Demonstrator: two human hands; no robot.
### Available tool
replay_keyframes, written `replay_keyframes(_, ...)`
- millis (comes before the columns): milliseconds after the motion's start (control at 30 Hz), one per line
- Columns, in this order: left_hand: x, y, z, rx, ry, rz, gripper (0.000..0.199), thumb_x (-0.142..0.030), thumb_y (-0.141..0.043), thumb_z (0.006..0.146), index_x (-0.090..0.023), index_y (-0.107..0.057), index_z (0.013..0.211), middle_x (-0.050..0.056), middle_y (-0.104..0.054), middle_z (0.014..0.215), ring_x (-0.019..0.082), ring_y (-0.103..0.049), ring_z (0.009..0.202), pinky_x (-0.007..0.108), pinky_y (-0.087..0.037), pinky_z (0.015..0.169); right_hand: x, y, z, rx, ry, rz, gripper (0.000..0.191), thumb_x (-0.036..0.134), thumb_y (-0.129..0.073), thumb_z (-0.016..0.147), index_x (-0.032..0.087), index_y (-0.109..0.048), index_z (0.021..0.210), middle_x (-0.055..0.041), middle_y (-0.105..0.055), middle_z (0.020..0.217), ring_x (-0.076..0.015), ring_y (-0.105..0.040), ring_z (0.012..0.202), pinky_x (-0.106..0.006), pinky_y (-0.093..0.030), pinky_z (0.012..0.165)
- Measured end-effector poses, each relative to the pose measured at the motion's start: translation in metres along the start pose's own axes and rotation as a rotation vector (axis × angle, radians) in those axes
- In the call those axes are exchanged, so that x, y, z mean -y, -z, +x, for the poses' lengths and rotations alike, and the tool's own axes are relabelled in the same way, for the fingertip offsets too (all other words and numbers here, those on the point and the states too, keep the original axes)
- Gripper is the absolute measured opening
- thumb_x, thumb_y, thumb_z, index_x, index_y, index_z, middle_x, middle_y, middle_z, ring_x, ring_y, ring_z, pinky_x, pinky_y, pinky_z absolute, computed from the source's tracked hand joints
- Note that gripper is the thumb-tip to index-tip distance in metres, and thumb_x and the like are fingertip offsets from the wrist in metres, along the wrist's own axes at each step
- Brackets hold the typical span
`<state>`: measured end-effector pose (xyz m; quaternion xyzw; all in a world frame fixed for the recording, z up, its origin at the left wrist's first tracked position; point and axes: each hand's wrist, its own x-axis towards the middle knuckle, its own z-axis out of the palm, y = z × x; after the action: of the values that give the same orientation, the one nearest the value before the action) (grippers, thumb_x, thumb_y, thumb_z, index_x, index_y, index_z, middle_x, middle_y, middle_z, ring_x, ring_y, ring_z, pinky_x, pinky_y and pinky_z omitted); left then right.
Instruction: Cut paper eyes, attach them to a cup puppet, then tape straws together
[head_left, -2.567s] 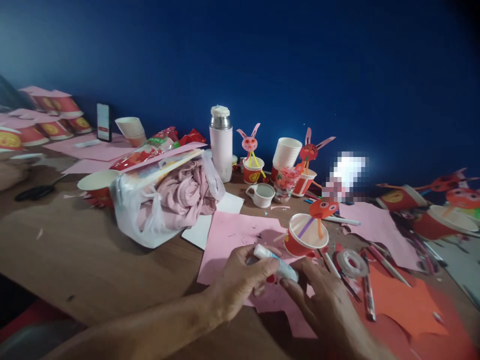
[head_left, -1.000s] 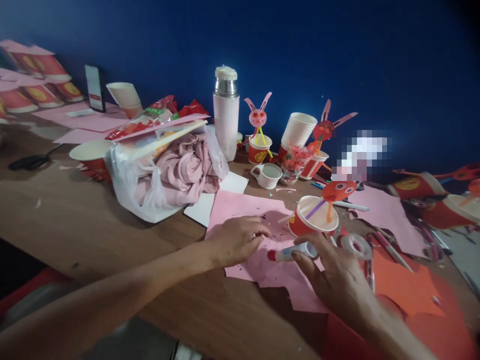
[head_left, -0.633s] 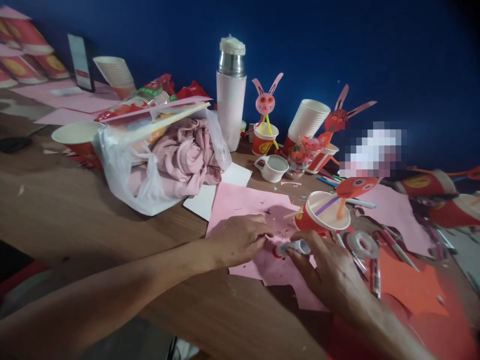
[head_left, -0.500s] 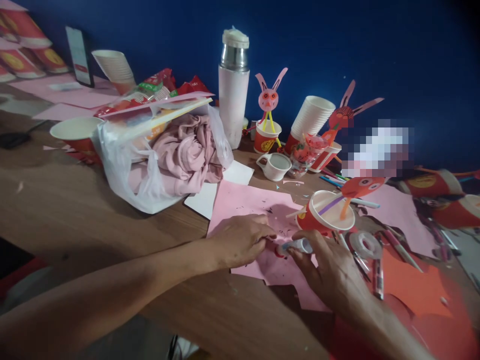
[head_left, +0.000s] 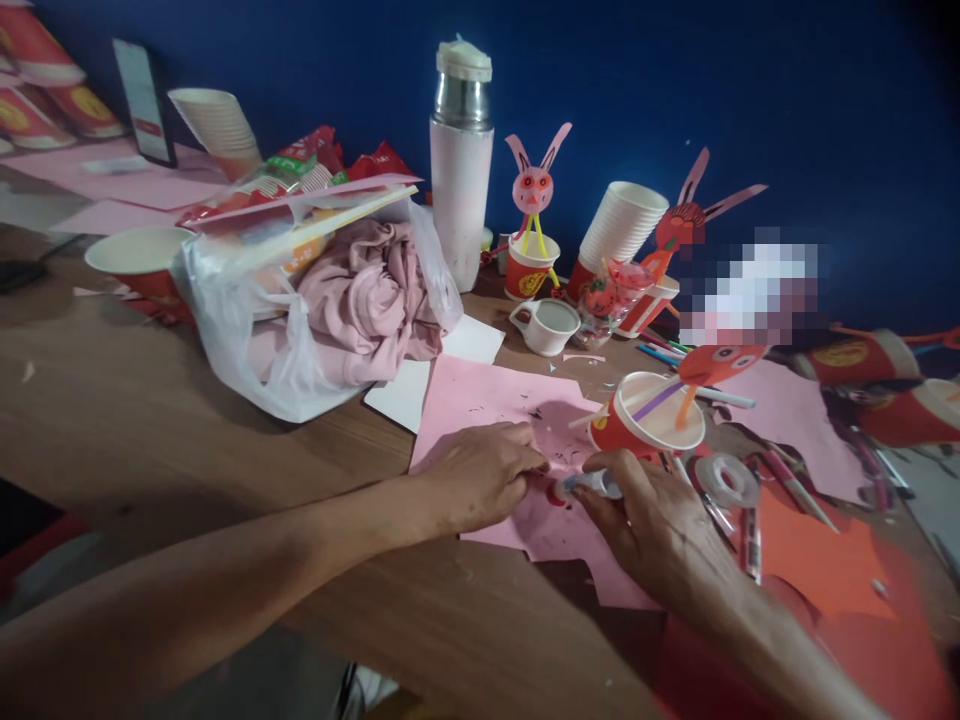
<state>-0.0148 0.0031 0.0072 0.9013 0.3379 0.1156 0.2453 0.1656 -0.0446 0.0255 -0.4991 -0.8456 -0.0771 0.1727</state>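
My right hand point(head_left: 660, 515) is closed on a small whitish tube point(head_left: 596, 485), its tip pointing left at a small red piece point(head_left: 556, 492). Just left of that tip, my left hand point(head_left: 484, 475) has its fingers pinched together; what they hold is too small to make out. Both hands are over a pink paper sheet point(head_left: 457, 400) with dark marks and cut edges. Behind my right hand stands a red and white paper cup point(head_left: 630, 425) with an orange paper face point(head_left: 724, 362) on purple and orange stems.
A plastic bag with pink cloth point(head_left: 360, 300), a white bottle point(head_left: 461, 190) and a small white mug point(head_left: 546, 327) stand behind. Tape point(head_left: 726, 482), pens and orange paper point(head_left: 825, 550) lie at the right. A pink rabbit-faced figure point(head_left: 532, 190) stands in a cup near the wall.
The view has shifted slightly, so the objects sit a little higher and further left. Both hands keep nearly the same pose, and the tube remains in my right hand.
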Motion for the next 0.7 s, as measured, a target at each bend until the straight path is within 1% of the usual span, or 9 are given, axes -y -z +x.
replay_keyframes(133, 0.0026, -0.0026, -0.0001, -0.029, 0.0, -0.017, 0.033, -0.009, -0.041, 0.07, -0.021, -0.063, 0.092, 0.004, -0.059, 0.087, 0.02, -0.054, 0.086, 0.027, -0.039, 0.067, 0.0006, 0.0001, 0.0006, -0.005, 0.03, 0.017, 0.037, 0.036, -0.026, 0.092, 0.016, -0.052, 0.076, -0.0059, -0.061, 0.056, -0.0183, -0.059, 0.049, -0.026, -0.039, 0.044)
replay_keyframes(233, 0.0036, -0.0036, -0.0004, -0.045, 0.002, -0.022, 0.037, -0.008, -0.042, 0.068, -0.022, -0.062, 0.096, 0.004, -0.059, 0.088, 0.02, -0.055, 0.086, 0.027, -0.04, 0.066, 0.0002, 0.003, 0.001, 0.03, 0.043, 0.035, 0.036, 0.035, -0.026, 0.091, 0.016, -0.053, 0.076, -0.0054, -0.062, 0.056, -0.0176, -0.059, 0.049, -0.026, -0.039, 0.045)
replay_keyframes(300, 0.0035, -0.0036, -0.0006, -0.048, 0.003, -0.013, 0.035, -0.008, -0.042, 0.068, -0.021, -0.063, 0.093, 0.003, -0.059, 0.087, 0.02, -0.055, 0.085, 0.027, -0.04, 0.065, 0.0004, 0.0045, 0.0013, 0.047, 0.022, 0.015, 0.036, 0.035, -0.027, 0.091, 0.016, -0.053, 0.075, -0.0057, -0.061, 0.054, -0.0187, -0.059, 0.047, -0.026, -0.038, 0.043)
replay_keyframes(400, 0.0027, -0.0032, -0.0006, -0.055, 0.005, -0.026, 0.032, -0.009, -0.042, 0.069, -0.021, -0.064, 0.089, 0.002, -0.06, 0.086, 0.019, -0.055, 0.086, 0.027, -0.041, 0.066, 0.0019, 0.0043, 0.0017, 0.025, -0.005, -0.011, 0.036, 0.035, -0.027, 0.091, 0.015, -0.054, 0.076, -0.006, -0.061, 0.054, -0.0196, -0.058, 0.046, -0.027, -0.038, 0.041)
replay_keyframes(567, 0.0027, -0.0034, -0.0005, -0.071, 0.013, -0.086, 0.032, -0.008, -0.044, 0.069, -0.021, -0.063, 0.091, 0.002, -0.061, 0.089, 0.018, -0.055, 0.088, 0.027, -0.042, 0.071, 0.0018, 0.0025, 0.0009, 0.016, 0.038, 0.012, 0.035, 0.034, -0.027, 0.091, 0.016, -0.053, 0.075, -0.0053, -0.061, 0.055, -0.0183, -0.058, 0.048, -0.026, -0.038, 0.044)
replay_keyframes(700, 0.004, -0.005, -0.0005, -0.094, -0.006, -0.076, 0.032, -0.007, -0.043, 0.068, -0.022, -0.064, 0.085, 0.001, -0.06, 0.084, 0.017, -0.055, 0.083, 0.026, -0.042, 0.068, 0.0, 0.0016, 0.0001, 0.01, 0.023, -0.022, 0.034, 0.034, -0.027, 0.091, 0.016, -0.052, 0.076, -0.005, -0.06, 0.053, -0.0175, -0.057, 0.046, -0.025, -0.036, 0.043)
